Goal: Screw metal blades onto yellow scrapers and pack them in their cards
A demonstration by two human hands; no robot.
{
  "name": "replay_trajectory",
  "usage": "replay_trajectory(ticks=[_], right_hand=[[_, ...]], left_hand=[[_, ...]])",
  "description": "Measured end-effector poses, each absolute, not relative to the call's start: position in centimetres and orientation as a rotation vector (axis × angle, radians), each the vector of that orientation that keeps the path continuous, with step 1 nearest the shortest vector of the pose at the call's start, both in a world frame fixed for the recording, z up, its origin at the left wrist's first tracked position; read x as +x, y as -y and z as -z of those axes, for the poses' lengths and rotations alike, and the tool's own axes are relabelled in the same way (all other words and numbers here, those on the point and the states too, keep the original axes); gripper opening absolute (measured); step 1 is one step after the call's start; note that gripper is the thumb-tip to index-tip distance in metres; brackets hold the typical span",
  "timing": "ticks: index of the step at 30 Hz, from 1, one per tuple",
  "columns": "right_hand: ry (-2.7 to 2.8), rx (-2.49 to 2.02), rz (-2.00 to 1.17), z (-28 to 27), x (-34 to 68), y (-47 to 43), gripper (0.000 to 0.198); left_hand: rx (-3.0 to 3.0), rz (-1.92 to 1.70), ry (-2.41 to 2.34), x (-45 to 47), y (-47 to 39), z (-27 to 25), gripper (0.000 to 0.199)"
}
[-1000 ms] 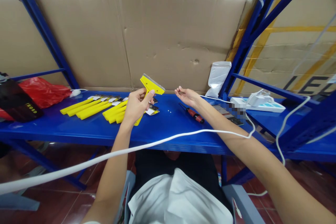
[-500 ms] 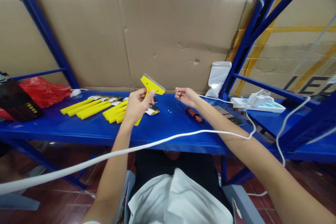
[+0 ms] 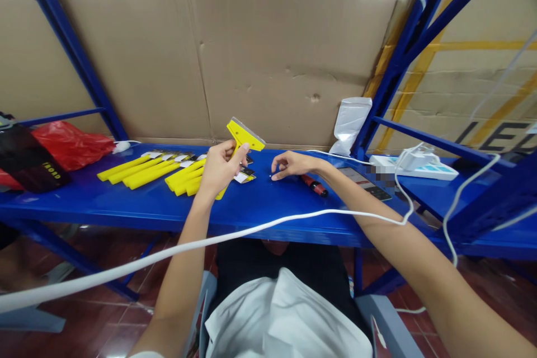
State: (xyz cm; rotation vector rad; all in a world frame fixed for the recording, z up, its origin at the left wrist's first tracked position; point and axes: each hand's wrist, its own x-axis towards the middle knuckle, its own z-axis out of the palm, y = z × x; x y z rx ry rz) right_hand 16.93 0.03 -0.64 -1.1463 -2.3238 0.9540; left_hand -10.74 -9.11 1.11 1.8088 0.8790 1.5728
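A yellow scraper [image 3: 247, 137] with a metal blade along its wide head is held up by my left hand [image 3: 222, 163], the fingers closed around its neck. Over the blue table my right hand [image 3: 289, 166] reaches down, thumb and index finger a little apart. By those fingertips lies a tiny shiny piece [image 3: 270, 175], too small to name surely. A red-and-black screwdriver [image 3: 314, 185] lies partly hidden beneath my right hand. Several more yellow scrapers [image 3: 153, 174] rest in a row left of my left hand, some with their heads hidden.
A white cable [image 3: 251, 227] crosses in front of the blue table [image 3: 268, 218]. To the right are a phone-like dark slab [image 3: 367, 184] and a white power strip [image 3: 436, 169]. A red plastic bag [image 3: 75, 145] and black bag [image 3: 36, 159] stand left. Cardboard [image 3: 268, 67] walls the back.
My right hand has moved down and slightly left to the small pieces on the table, its fingers now pointing downward. My left hand keeps the scraper in nearly the same place.
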Motion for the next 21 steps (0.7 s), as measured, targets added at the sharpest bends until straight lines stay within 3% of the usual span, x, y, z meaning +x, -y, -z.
replay_trajectory(ticks=[21], right_hand=[[2.405,-1.200,-0.738,2.5,16.3,-1.0,0.038]], left_hand=[[1.840,-1.565,-0.918,-10.8,9.2,-0.9,0.046]])
